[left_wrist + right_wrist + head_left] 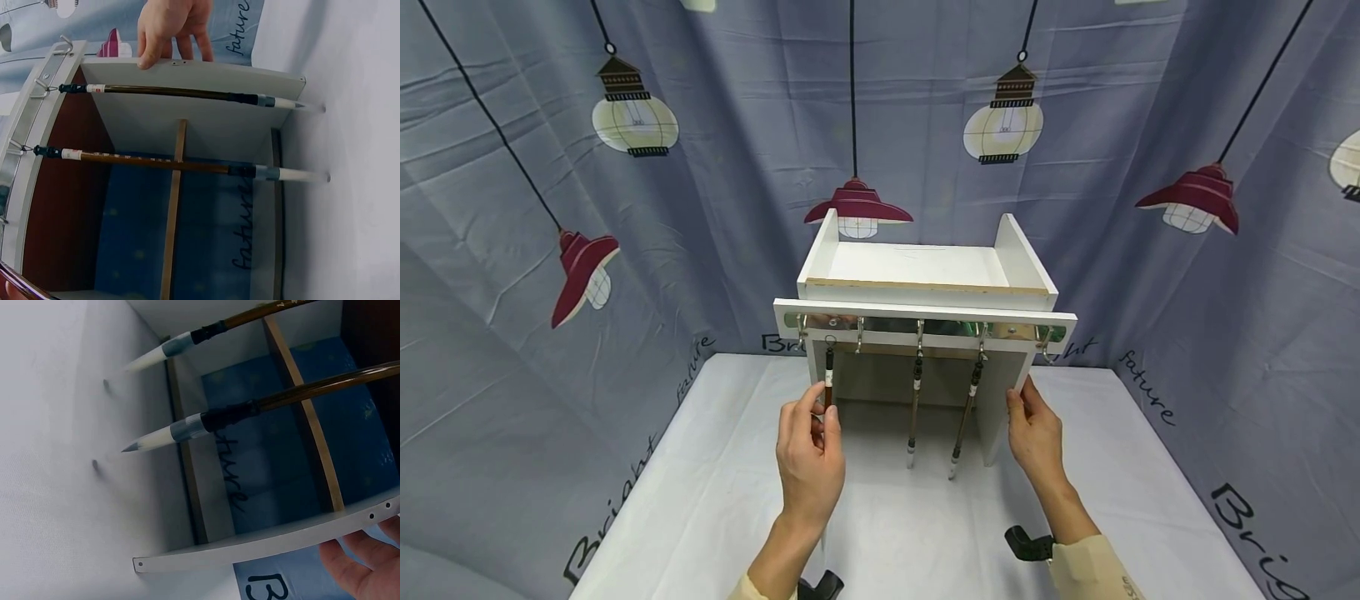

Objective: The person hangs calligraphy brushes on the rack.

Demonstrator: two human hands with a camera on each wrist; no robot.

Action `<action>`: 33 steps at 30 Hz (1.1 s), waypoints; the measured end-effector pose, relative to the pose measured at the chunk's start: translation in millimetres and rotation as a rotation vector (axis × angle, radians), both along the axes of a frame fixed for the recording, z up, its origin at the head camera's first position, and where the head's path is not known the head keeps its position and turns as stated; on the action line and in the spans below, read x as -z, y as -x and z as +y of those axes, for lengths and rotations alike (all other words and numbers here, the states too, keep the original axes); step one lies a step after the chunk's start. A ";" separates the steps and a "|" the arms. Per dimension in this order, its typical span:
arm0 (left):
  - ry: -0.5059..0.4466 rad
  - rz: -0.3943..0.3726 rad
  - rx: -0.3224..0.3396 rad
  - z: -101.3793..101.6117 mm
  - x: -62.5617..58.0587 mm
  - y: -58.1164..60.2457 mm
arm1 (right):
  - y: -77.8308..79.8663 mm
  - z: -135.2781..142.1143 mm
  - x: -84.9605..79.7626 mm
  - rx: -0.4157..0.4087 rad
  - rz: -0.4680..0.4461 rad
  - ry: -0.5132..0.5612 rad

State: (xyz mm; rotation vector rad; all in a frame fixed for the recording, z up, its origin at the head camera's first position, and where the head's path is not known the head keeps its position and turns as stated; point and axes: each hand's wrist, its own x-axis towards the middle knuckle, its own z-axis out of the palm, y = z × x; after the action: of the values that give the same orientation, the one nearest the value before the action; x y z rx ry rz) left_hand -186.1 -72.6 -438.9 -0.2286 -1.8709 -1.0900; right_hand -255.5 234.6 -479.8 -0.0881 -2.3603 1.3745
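Note:
A white wooden rack (925, 306) stands on the table, with a row of metal hooks along its front rail. My left hand (808, 467) pinches a dark-handled calligraphy brush (829, 367) upright by its shaft; its top loop is near the leftmost hooks, and I cannot tell if it touches one. Two more calligraphy brushes, a middle one (916, 400) and a right one (967, 408), hang tip-down from hooks. At the rack's right side panel (206, 75), my right hand (1037, 433) grips the edge, thumb at the front and fingers along the outer face.
A white cloth covers the table (880, 533). Behind it hangs a grey-blue curtain (730, 208) printed with lamps and lettering. The rack has a shallow top tray (917, 265) and a wooden crossbar (174, 212) at the back.

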 end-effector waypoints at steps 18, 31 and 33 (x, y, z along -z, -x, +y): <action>0.032 0.072 0.032 14.0 8.2 0.4 | 0.2 0.2 2.3 0.007 -0.021 0.000; 0.043 0.023 0.041 15.4 13.5 0.9 | 0.4 -0.8 2.2 0.010 -0.022 -0.002; 0.041 0.022 0.044 15.6 14.3 1.2 | 0.5 -0.9 2.1 0.006 -0.022 0.002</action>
State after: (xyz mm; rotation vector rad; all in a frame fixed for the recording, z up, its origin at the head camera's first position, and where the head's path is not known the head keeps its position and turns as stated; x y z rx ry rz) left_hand -187.3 -57.0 -453.2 -0.3054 -1.8779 -1.0757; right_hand -256.0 233.7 -481.9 -0.1119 -2.3745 1.3803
